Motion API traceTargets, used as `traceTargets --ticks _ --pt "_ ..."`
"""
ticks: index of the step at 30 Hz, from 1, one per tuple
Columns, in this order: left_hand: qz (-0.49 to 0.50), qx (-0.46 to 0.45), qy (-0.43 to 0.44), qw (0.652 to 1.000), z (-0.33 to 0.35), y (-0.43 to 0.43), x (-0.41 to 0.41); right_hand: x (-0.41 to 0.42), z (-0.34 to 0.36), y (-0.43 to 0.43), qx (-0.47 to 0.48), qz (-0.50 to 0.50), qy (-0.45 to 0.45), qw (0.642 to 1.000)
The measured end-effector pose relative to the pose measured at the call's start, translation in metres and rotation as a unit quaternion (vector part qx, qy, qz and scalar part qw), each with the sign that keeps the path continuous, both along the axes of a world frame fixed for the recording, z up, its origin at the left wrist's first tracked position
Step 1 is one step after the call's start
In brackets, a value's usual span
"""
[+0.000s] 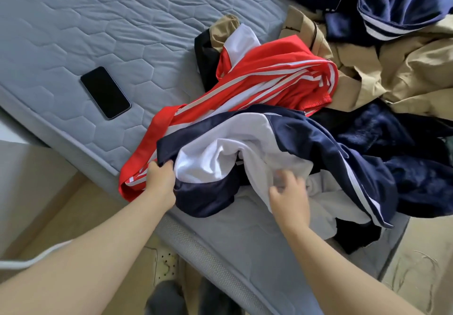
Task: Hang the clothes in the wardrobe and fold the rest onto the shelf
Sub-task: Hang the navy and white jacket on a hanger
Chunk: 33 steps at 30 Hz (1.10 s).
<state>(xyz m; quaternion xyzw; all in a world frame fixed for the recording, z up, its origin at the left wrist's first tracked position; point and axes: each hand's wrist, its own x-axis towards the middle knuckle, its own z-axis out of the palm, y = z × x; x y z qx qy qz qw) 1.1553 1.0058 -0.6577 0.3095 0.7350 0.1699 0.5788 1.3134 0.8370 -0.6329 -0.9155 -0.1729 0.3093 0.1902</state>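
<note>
Navy-and-white jacket [289, 128] lay crumpled at the near edge of the bed [73, 33], its length running left to right before us, our left hand [160, 180] gripping its navy edge with curled fingers while our right hand [289, 197] hovered over the white lining, fingers spread.

The mattress [98, 33] is matt quilted cloth, the phone [105, 92] glossy black, the navy jacket [306, 138] smooth and faintly shiny with a soft matt white lining [220, 158], the red garment [264, 79] sleek, the tan garment [404, 74] matt and creased, the dark blue fleece [382, 131] plush.
</note>
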Motion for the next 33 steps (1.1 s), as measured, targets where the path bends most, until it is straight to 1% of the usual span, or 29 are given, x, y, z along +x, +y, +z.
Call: traceTargets --ticks 2,3,4,5,7,8,9,10,12,14,16,17,18,19,20,21,22,23,24,25,26,27,29,30,31,32,33 --pt "-0.025 -0.008 -0.020 0.999 0.002 -0.001 -0.005 0.008 0.011 0.009 0.051 -0.010 -0.169 0.984" --pt "-0.040 -0.010 -0.026 0.999 0.004 -0.002 -0.006 0.016 0.016 0.015 0.059 -0.008 -0.223 0.973" --pt "-0.050 -0.012 -0.036 0.998 0.007 -0.002 -0.006 0.026 0.022 0.022 0.042 0.001 -0.251 0.967" --pt "-0.055 -0.018 -0.050 0.997 0.011 -0.001 -0.005 0.037 0.025 0.028 0.002 0.014 -0.256 0.966" --pt "-0.072 -0.046 -0.078 0.993 0.016 0.000 -0.003 0.060 0.027 0.037 -0.117 0.058 -0.227 0.965" --pt "-0.095 -0.056 -0.081 0.991 0.017 -0.001 -0.003 0.069 0.027 0.041 -0.160 0.085 -0.203 0.962" --pt "-0.122 -0.062 -0.074 0.988 0.019 -0.003 -0.003 0.071 0.027 0.044 -0.180 0.109 -0.171 0.963" --pt "-0.141 -0.062 -0.064 0.986 0.019 -0.006 -0.003 0.069 0.028 0.047 -0.172 0.123 -0.136 0.968" --pt "-0.136 -0.048 -0.049 0.988 0.016 -0.012 -0.008 0.048 0.024 0.047 -0.141 0.149 -0.061 0.977" --pt "-0.111 -0.036 -0.022 0.993 0.013 -0.017 -0.016 0.012 0.019 0.036 -0.131 0.194 0.020 0.972" --pt "-0.105 -0.047 0.006 0.993 0.009 -0.021 -0.024 -0.023 0.011 0.018 -0.119 0.228 0.128 0.958" --pt "-0.112 -0.049 0.015 0.992 0.007 -0.021 -0.027 -0.036 0.007 0.008 -0.115 0.232 0.150 0.954" --pt "-0.123 -0.045 0.021 0.991 0.007 -0.020 -0.030 -0.044 0.004 0.001 -0.101 0.219 0.137 0.961" --pt "-0.131 -0.037 0.023 0.990 0.006 -0.018 -0.033 -0.047 0.004 -0.002 -0.075 0.192 0.087 0.975" --pt "-0.138 -0.027 0.025 0.990 0.006 -0.016 -0.034 -0.045 0.005 0.000 -0.037 0.166 0.012 0.985" --pt "-0.146 -0.019 0.025 0.989 0.006 -0.014 -0.035 -0.039 0.007 0.005 0.003 0.148 -0.069 0.987" --pt "-0.155 -0.015 0.024 0.987 0.006 -0.012 -0.036 -0.030 0.009 0.012 0.044 0.129 -0.144 0.980" --pt "-0.165 -0.018 0.020 0.986 0.005 -0.012 -0.036 -0.018 0.013 0.020 0.071 0.105 -0.196 0.972" --pt "-0.176 -0.028 0.013 0.984 0.005 -0.012 -0.036 -0.004 0.015 0.028 0.071 0.089 -0.224 0.968" --pt "-0.191 -0.041 0.011 0.981 0.005 -0.014 -0.035 0.010 0.017 0.035 0.036 0.091 -0.227 0.969" --pt "-0.206 -0.047 0.022 0.977 0.005 -0.018 -0.035 0.022 0.017 0.041 -0.010 0.103 -0.202 0.974" --pt "-0.220 -0.038 0.061 0.973 0.005 -0.022 -0.034 0.031 0.016 0.044 -0.039 0.108 -0.144 0.983" --pt "-0.226 0.011 0.193 0.955 0.009 -0.031 -0.033 0.035 0.013 0.045 -0.020 0.066 0.030 0.997" --pt "-0.225 0.041 0.253 0.940 0.013 -0.037 -0.031 0.028 0.013 0.043 0.001 0.044 0.095 0.994" --pt "-0.226 0.075 0.295 0.925 0.018 -0.043 -0.028 0.018 0.012 0.039 0.015 0.040 0.136 0.990" --pt "-0.231 0.109 0.308 0.916 0.022 -0.048 -0.024 0.005 0.009 0.034 0.029 0.044 0.169 0.984" --pt "-0.238 0.133 0.289 0.918 0.024 -0.052 -0.018 -0.008 0.007 0.030 0.047 0.043 0.210 0.976"
